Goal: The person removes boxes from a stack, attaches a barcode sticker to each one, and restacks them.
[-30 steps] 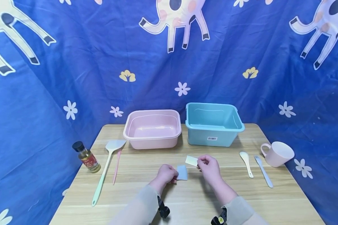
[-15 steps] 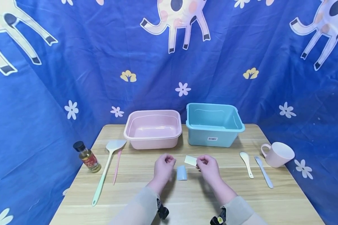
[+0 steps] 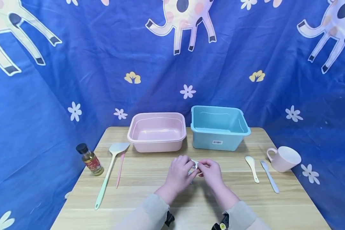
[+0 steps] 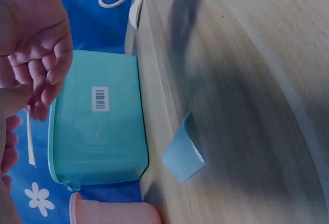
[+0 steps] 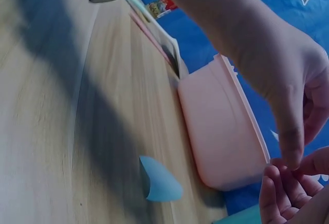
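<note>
A small thin pale card (image 4: 30, 139) is held up between both hands over the middle of the table. My right hand (image 3: 212, 174) pinches its right side between thumb and fingers. At its other side my left hand (image 3: 176, 174) has thumb and forefinger curled onto it, hiding most of it in the head view. Beneath the hands a curled light-blue piece (image 5: 160, 180), like a small sheet, lies on the table; it shows well in both wrist views but is nearly covered in the head view.
Behind stand a pink basin (image 3: 156, 147) and a teal bin (image 3: 204, 140). On the left are a bottle (image 3: 93, 163), a spatula (image 3: 107, 174) and a thin pink stick (image 3: 120, 170). A white spoon (image 3: 252, 167), a blue fork (image 3: 270, 177) and a tipped mug (image 3: 284, 158) lie right.
My left hand lifted off the blue piece, leaving it curled on the table, then moved right to the pale card. My right hand keeps its hold in nearly the same place.
</note>
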The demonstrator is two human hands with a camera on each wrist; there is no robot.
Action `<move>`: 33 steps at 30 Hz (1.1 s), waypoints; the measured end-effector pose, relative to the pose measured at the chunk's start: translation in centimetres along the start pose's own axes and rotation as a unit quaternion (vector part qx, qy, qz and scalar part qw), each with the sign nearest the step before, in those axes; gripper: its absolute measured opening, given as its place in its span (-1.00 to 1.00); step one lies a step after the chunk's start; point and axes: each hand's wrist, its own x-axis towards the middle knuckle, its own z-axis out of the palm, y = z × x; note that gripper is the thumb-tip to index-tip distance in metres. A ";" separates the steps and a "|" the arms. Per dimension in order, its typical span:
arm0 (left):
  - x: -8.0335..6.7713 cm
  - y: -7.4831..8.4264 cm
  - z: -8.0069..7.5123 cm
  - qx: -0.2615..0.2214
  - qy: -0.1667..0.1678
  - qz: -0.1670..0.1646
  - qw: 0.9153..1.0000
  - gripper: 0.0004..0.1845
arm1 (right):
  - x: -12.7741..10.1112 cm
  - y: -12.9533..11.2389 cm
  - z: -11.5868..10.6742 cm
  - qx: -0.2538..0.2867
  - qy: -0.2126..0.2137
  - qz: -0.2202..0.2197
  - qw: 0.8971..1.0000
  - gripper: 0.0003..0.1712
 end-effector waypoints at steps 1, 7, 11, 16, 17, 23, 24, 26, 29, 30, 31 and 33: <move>0.0 0.0 0.0 0.008 -0.002 0.007 1.000 -0.73 | 0.0 -0.1 0.0 0.006 0.002 0.002 1.000 -0.85; 0.1 0.2 -0.1 0.038 -0.002 0.026 0.999 -0.81 | -0.3 -0.4 0.2 0.034 -0.003 0.003 0.999 -0.84; 0.0 0.1 0.0 0.053 0.013 0.048 0.997 -0.85 | -0.5 -0.6 0.4 0.056 -0.008 0.013 0.998 -0.85; -0.1 -0.1 0.3 0.066 0.025 0.068 0.995 -0.87 | -0.7 -0.9 0.5 0.072 -0.008 0.028 0.997 -0.84; -0.1 -0.1 0.3 0.065 0.028 0.067 0.995 -0.88 | -0.6 -0.9 0.6 0.074 -0.007 0.031 0.997 -0.83; 0.5 0.1 -0.3 -0.084 0.055 -0.109 0.989 -0.92 | -0.5 -0.5 0.5 0.083 -0.007 0.034 0.996 -0.67; 0.7 0.1 -0.5 -0.139 0.061 -0.169 0.974 -0.93 | -0.5 -0.4 0.4 0.082 -0.008 0.032 0.996 -0.67; 1.1 0.2 -0.8 -0.252 0.079 -0.292 0.919 -0.92 | -0.5 -0.4 0.4 0.086 -0.014 0.033 0.996 -0.69; 1.6 0.2 -1.3 -0.392 0.104 -0.452 0.794 -0.86 | -0.5 -0.2 0.4 0.108 -0.043 0.032 0.993 -0.70; 1.7 0.1 -1.4 -0.421 0.110 -0.489 0.756 -0.83 | -0.5 -0.2 0.4 0.121 -0.052 0.033 0.991 -0.72; 1.7 0.1 -1.5 -0.443 0.114 -0.517 0.724 -0.83 | -0.5 -0.2 0.5 0.135 -0.058 0.034 0.989 -0.74; 1.6 0.1 -1.6 -0.474 0.114 -0.550 0.678 -0.84 | -0.5 -0.2 0.5 0.153 -0.061 0.030 0.986 -0.79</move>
